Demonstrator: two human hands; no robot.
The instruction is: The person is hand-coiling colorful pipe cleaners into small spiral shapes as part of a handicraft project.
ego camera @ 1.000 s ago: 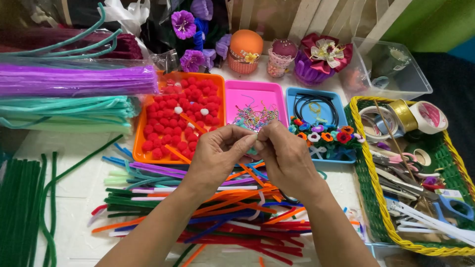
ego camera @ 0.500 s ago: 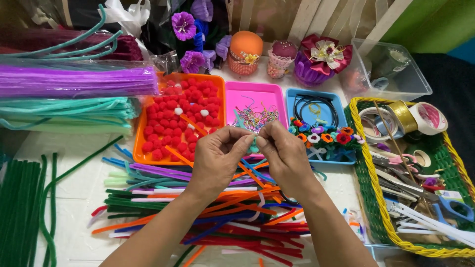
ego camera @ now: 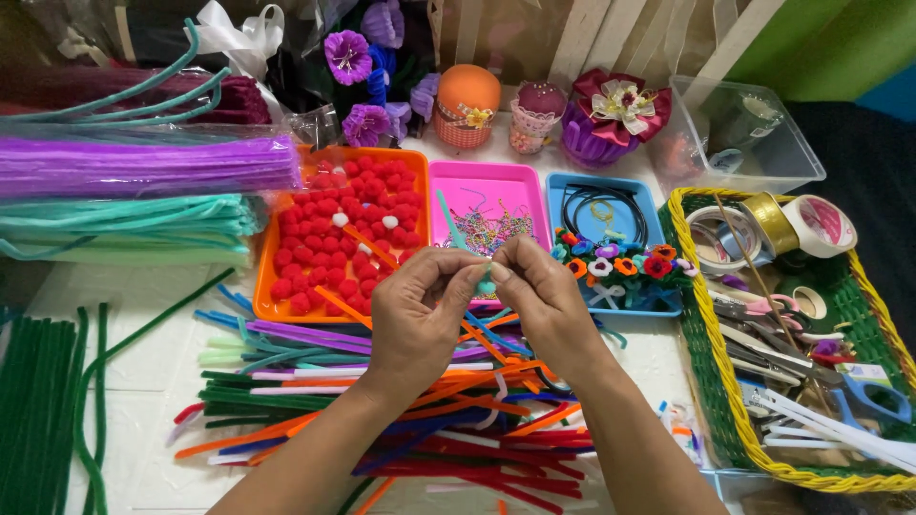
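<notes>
Head view: left hand (ego camera: 412, 319) and right hand (ego camera: 546, 303) pinch a teal pipe cleaner (ego camera: 465, 243) between them, mid-bend; next, firmer fingertip twisting seems needed.

Between your left hand (ego camera: 415, 319) and right hand (ego camera: 549, 305) you pinch a teal pipe cleaner (ego camera: 458, 234), fuzzy and matt. Take the pink tray (ego camera: 487, 181) as your landmark: it is smooth, glossy plastic. Left of it, the orange tray (ego camera: 272, 286) shows the same shiny plastic and holds soft, fluffy red pompoms (ego camera: 334, 238). Right of it, past the glossy blue tray (ego camera: 572, 191), the basket (ego camera: 701, 372) is coarse woven wicker, with a shiny metallic gold ribbon roll (ego camera: 768, 219) inside. Behind that, the clear box (ego camera: 739, 133) is transparent plastic.
</notes>
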